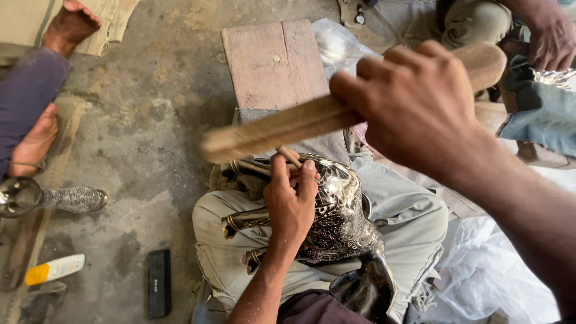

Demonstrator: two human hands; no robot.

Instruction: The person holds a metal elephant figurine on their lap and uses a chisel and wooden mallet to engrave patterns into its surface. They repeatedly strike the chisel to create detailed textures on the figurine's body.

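Low in the middle of the frame, on our lap, we see the figure [342, 222], a shiny engraved metal animal with its legs sticking out to the left. Our left hand [291, 201] rests on top of it, fingers pinched narrow around a thin punch [289, 156] whose tip is hidden under the fingers. Our right hand [414, 105] fills the upper right, fist closed tight around a wooden mallet [282, 129] (blurred along its length), which stretches from the upper right down toward the centre, its far end just above the top of the punch; we cannot tell whether the two touch. Behind the mallet, at upper centre, stands a reddish wooden block [273, 63] on the concrete floor [150, 120]. At the upper left we see another person's bare foot [69, 24], and a second foot [33, 144] at the left edge, with a silvery metal vase [51, 198] lying just below it. At lower left lie a white and yellow tube [54, 269] and, near it, a flat black case [159, 283]. Another person's hand [549, 39] shows at the top right corner, and white plastic sheeting [486, 276] lies at lower right.
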